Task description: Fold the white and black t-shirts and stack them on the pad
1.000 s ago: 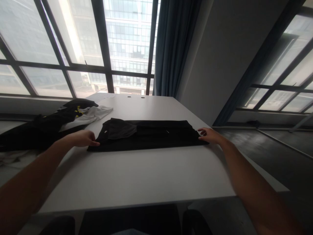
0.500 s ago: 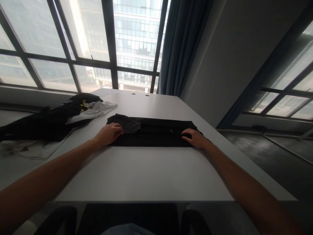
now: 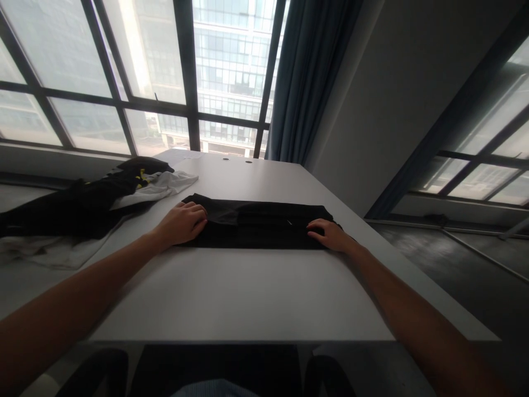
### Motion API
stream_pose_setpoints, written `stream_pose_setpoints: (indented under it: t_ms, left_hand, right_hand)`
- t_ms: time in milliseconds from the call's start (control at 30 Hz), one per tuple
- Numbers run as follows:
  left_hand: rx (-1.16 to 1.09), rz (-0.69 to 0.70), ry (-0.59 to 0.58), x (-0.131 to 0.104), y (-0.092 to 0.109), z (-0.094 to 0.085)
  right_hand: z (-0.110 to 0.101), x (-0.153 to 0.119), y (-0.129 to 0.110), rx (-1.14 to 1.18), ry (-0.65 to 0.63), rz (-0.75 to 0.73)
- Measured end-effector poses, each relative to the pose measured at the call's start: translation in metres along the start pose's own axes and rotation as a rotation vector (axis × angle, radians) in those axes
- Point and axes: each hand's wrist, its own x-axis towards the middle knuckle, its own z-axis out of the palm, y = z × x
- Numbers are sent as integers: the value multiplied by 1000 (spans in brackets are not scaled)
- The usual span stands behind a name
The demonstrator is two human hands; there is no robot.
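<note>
Across the middle of a smooth white worktop lies a folded black garment, a long flat strip of matte, soft-looking cloth with a charcoal flap at its left end. The person's left hand rests on that end with curved fingers; whether its grip has hold of any fabric I cannot tell. The right hand lies on the opposite end, its grip parted, thumb and fingers apart, clasping nothing visible. To the left, rumpled black and white clothes form a loose heap. Compared with one second earlier, both hands have moved inward from the garment's outer corners onto its upper surface; since the half-second mark, the flap has flattened and the left hand has shifted slightly outward. Black-on-black folds are hard to separate, a tiny pale mark on the cloth is too small to identify, and the view's left edge cuts off the heap.
</note>
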Motion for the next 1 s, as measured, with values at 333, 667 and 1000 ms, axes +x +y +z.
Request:
stream_pose_setpoints:
  t_ms: [333,667,1000]
  left_hand:
    - [-195,-129,-215,-1,-23,23]
    - [-192,-175,-494,-7,-29,17]
    - [-131,-173,-331,-5,-28,5]
  right_hand:
    - [14,8,41,-225,125,202]
    - [9,5,46,-341,10,227]
    - [9,1,40,-358,49,132]
